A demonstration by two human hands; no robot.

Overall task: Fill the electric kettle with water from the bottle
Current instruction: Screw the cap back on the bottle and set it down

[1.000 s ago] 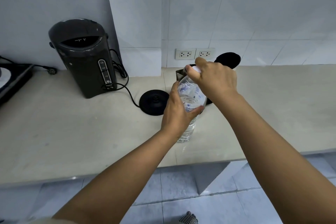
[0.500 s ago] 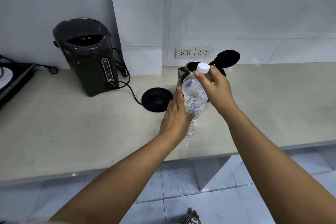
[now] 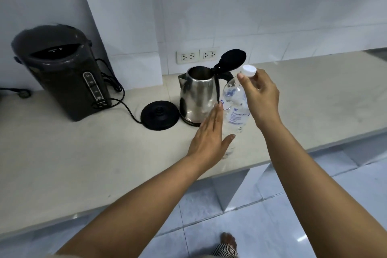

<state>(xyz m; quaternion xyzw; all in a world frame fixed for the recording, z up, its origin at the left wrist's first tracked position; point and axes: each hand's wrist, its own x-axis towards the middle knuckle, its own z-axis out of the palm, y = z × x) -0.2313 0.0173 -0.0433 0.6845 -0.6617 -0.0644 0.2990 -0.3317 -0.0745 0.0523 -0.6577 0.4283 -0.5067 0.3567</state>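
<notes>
A clear plastic water bottle (image 3: 236, 111) stands on the counter just right of and in front of the steel electric kettle (image 3: 198, 96). The kettle's black lid (image 3: 233, 59) is flipped up and its mouth is uncovered. My left hand (image 3: 209, 138) holds the bottle loosely, fingers straight along its left side and thumb across the front. My right hand (image 3: 261, 94) pinches the white cap (image 3: 249, 70) at the bottle's neck. I cannot tell whether the cap is off the neck.
The kettle's black power base (image 3: 160, 116) lies to its left, off the kettle, with a cord running to a dark thermo pot (image 3: 60, 73). Two wall sockets (image 3: 198, 55) sit behind the kettle. The beige counter's front edge (image 3: 146, 192) runs across; a bare foot (image 3: 229, 241) stands on the tiled floor.
My right hand has turned from covering the cap to pinching it and has shifted right. My left fingers have straightened along the bottle. The view has moved, and the kettle now shows.
</notes>
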